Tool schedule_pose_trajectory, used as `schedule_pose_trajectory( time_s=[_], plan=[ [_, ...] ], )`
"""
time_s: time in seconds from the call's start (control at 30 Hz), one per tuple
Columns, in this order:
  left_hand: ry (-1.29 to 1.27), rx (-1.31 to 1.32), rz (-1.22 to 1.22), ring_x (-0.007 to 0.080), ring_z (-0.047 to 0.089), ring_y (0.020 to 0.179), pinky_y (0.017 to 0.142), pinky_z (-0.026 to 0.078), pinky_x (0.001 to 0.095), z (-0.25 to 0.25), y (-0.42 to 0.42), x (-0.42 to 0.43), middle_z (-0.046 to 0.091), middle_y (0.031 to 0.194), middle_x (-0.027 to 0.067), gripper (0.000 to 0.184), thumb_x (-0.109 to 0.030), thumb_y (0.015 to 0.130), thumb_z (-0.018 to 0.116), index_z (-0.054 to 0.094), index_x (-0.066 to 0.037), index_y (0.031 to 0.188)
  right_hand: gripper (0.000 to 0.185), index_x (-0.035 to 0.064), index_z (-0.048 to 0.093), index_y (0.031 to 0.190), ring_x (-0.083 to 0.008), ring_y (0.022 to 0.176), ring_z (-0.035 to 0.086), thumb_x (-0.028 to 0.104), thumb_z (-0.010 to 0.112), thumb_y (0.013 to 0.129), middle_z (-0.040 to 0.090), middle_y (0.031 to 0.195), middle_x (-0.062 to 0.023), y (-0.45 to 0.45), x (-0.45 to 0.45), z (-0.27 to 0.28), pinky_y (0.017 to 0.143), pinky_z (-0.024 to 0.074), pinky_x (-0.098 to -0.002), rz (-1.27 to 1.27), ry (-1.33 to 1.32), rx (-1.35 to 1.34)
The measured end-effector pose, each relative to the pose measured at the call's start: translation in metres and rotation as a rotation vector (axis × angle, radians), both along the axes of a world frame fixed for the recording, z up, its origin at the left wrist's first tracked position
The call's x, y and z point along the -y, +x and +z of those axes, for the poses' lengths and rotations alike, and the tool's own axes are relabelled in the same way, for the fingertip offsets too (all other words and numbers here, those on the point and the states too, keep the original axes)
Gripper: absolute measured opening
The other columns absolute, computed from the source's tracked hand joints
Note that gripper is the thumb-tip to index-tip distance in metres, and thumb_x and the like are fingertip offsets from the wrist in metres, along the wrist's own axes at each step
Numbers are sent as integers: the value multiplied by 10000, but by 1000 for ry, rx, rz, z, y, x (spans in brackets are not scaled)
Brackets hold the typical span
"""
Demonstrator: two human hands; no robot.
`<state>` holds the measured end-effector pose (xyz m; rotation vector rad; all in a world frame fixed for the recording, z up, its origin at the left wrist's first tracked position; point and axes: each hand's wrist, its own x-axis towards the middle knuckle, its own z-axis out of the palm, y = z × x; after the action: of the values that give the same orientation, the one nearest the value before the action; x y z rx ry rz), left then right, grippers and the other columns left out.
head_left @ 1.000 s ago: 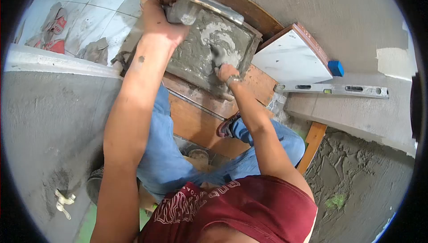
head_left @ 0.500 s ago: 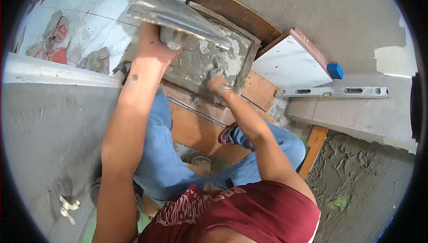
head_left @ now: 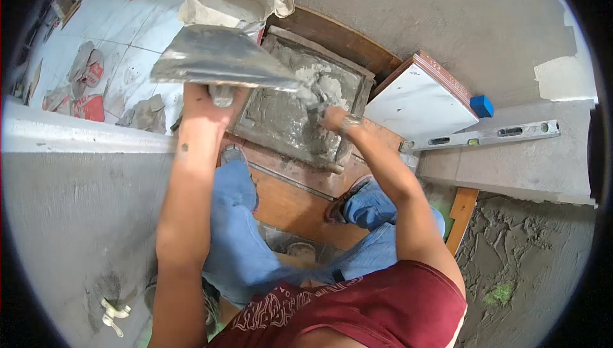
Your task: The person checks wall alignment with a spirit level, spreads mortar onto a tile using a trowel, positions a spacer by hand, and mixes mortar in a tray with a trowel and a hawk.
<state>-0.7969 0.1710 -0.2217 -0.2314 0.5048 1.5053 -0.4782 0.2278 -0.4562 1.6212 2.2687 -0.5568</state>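
Note:
My left hand is closed around the grip under a plasterer's hawk, a wide grey metal plate. The plate is tilted and hides part of the fingers. Down in a shallow mortar tray, my right hand is closed on what looks like a trowel, its blade blurred and smeared with mortar. Wet grey mortar covers the tray's floor. The trowel is near the hawk's right edge; I cannot tell whether the two touch.
An open bag of grey powder stands behind the tray. Stacked white tiles, a blue block and a spirit level are at the right. Torn bags lie on the left floor; a tap juts from the wall.
The hawk has come down and to the left, with its plate's upper face showing more. My right hand has shifted right with the trowel. The view has tilted up slightly.

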Motion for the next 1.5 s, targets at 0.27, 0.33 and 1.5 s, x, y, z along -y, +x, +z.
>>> schedule_pose_trajectory(
  time_s=[0.27, 0.33, 1.5],
  plan=[
    [-62, -59, 83, 279, 587, 1072, 875, 541, 472, 3, 10, -5, 617, 1136, 117, 334, -327, 960, 493, 577, -63, 1146, 317, -29, 698, 896, -341, 873, 686, 261, 592, 826, 687, 923, -223, -9, -77, -17, 782, 548, -425, -74, -17, 12],
    [76, 94, 32, 275, 614, 1009, 847, 556, 446, 1, 9, -7, 622, 1120, 117, 317, -312, 957, 507, 578, -50, 1121, 329, -24, 691, 1016, -340, 1020, 662, 225, 591, 827, 663, 1080, -248, -34, -63, -73, 871, 528, -418, 18, 7, 110],
    [167, -38, -95, 244, 643, 977, 788, 578, 367, -14, 11, -8, 652, 1083, 118, 350, -356, 953, 494, 582, -68, 1132, 523, -64, 678, 908, -406, 895, 664, 408, 454, 935, 671, 905, -282, 37, 49, -61, 832, 525, -472, -371, 85, -80]
  ],
)
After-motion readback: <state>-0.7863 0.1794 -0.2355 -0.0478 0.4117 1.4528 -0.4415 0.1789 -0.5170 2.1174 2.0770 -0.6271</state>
